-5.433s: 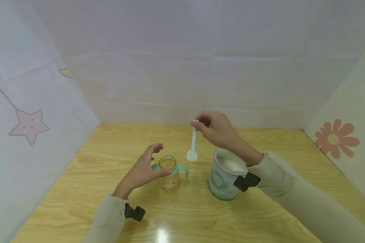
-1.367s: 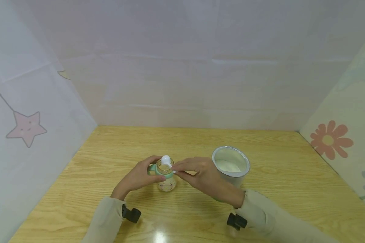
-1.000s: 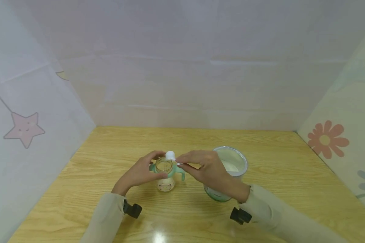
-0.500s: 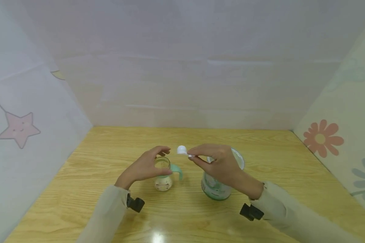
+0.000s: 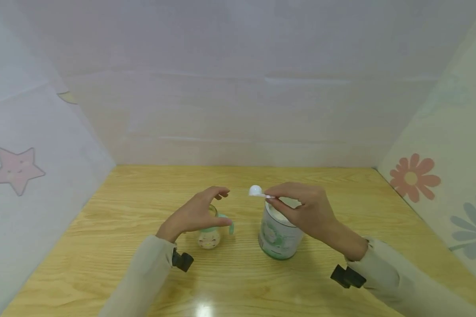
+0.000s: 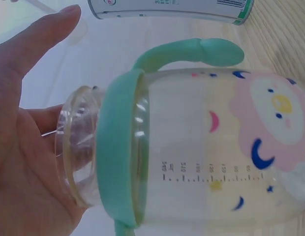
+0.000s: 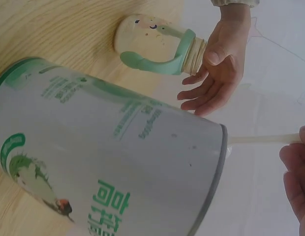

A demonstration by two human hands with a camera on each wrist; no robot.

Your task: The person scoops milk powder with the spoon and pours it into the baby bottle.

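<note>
My right hand pinches the handle of a white measuring scoop between thumb and fingers, with the scoop's bowl turned dome side up. Just below it stands an uncovered milk powder can with pale powder inside, its opening partly hidden by that hand. To the left is an uncapped baby bottle with green handles; a volume scale shows on it in the left wrist view. My left hand hovers around the bottle's neck, fingers spread and gripping nothing. In the right wrist view, gaps show between several of its fingers.
Everything stands on a light wood-grain table. A pale cloth wall rises behind it. Side walls carry a star print on the left and a flower print on the right.
The right hand carried the scoop from over the bottle rightward to above the can's rim. The left hand let go of the bottle's neck and lifted slightly away. Earlier the scoop held powder.
</note>
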